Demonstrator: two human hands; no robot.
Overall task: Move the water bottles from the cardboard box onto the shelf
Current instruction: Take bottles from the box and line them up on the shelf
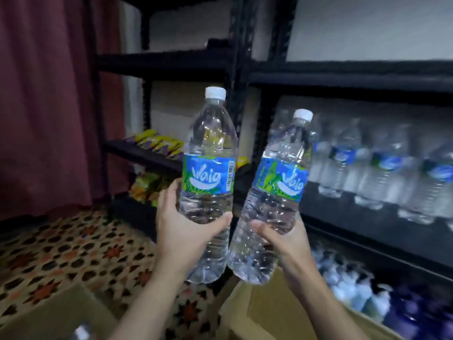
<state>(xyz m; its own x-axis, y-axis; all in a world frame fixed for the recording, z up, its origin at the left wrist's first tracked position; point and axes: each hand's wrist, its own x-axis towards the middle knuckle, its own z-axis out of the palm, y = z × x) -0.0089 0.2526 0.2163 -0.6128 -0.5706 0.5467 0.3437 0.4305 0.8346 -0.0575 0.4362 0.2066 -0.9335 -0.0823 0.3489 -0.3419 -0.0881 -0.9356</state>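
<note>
My left hand (pixel 182 229) grips the lower body of an upright clear water bottle (pixel 208 148) with a white cap and a blue-green label. My right hand (pixel 282 244) grips a second, same-looking water bottle (pixel 274 192), tilted with its cap to the right. Both bottles are held in the air in front of the black metal shelf (pixel 343 77). Several water bottles (pixel 382 168) stand in a row on the right-hand shelf level. A cardboard box (pixel 264 312) sits open below my right arm, and another cardboard box (pixel 54 317) lies at lower left with a bottle cap showing.
Yellow and purple snack packets (pixel 157 143) lie on the left shelf bay, more packets below them. A dark red curtain (pixel 49 106) hangs at the left. A patterned mat (pixel 73 253) covers the floor. Blurred bottle packs (pixel 355 285) fill the lowest right level.
</note>
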